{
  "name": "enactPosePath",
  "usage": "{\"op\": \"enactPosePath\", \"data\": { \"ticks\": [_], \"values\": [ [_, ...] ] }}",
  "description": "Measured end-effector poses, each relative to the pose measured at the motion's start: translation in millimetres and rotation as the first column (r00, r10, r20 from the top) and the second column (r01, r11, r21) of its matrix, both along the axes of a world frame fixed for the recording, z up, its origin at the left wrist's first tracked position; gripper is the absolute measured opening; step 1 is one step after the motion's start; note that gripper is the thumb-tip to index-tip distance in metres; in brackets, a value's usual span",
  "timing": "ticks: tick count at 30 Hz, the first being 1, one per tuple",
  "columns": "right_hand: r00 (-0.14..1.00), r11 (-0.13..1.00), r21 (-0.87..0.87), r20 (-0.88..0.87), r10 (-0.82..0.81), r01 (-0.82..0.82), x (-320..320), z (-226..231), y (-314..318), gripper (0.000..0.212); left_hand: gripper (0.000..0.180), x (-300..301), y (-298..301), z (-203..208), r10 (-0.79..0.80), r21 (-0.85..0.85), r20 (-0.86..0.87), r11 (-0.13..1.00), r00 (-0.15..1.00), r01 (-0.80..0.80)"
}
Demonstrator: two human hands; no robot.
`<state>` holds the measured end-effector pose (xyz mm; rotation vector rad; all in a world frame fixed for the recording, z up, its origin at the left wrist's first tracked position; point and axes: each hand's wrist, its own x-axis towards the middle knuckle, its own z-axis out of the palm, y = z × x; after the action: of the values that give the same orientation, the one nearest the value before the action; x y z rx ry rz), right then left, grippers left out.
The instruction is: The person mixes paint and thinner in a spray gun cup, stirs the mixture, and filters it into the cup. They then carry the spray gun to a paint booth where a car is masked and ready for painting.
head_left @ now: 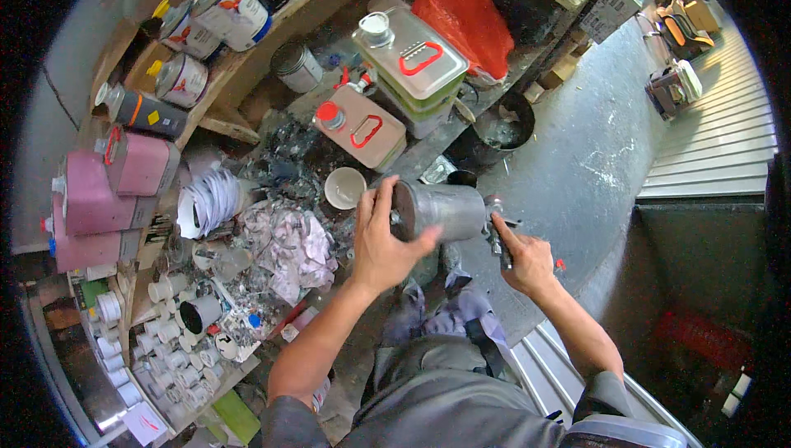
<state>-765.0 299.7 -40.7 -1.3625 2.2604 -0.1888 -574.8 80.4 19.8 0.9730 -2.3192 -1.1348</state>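
Observation:
In front of my body a grey metal cup (449,211), shaped like a cylinder, lies on its side in the air. It joins a metal spray gun (497,242) at its right end. My left hand (381,246) grips the cup's left end, fingers at the rim and a blurred thumb along the near side. The right hand (527,262) is closed on the spray gun, its index finger stretched toward the joint with the cup. Just left of the cup, on the bench, stands a small white bowl-like cup (344,188).
A big square metal can (416,52), a smaller rectangular can (362,128) with a red cap, and a red plastic bag (465,23) occupy the bench. Crumpled rags (288,252) lie at left. A dark bucket (507,122) stands beyond my hands. Several small pots (173,349) crowd the lower left.

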Motion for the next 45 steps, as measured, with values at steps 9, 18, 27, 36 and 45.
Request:
{"op": "enactPosePath", "data": {
  "ticks": [9,18,27,36,45],
  "values": [
    [0.842,0.983,0.016,0.518,0.149,-0.184,-106.2,2.4,46.6,0.061,0.099,-21.1,-3.0,-7.4,-0.495,0.009,-0.038,0.868,0.868,0.496],
    [0.76,0.752,0.658,-0.508,0.405,0.039,-420.4,-60.8,155.2,0.049,0.06,170.8,113.6,-152.5,-0.106,0.325,0.311,0.946,0.945,-0.001],
    [0.756,0.626,0.777,-0.369,0.54,-0.067,-434.5,-88.9,107.2,0.054,0.062,420.8,305.9,-273.2,-0.095,0.434,0.767,0.806,0.634,-0.404],
    [0.896,0.724,0.69,-0.324,0.303,0.004,-407.7,-155.0,101.7,0.048,0.052,361.5,322.3,-263.7,0.181,0.562,0.51,0.67,0.841,-0.485],
    [0.328,0.013,1.0,-0.007,0.944,-0.016,-418.1,-185.7,117.8,0.045,0.052,351.2,290.9,-250.7,0.109,0.51,0.64,0.68,0.76,-0.527]
  ]
}}
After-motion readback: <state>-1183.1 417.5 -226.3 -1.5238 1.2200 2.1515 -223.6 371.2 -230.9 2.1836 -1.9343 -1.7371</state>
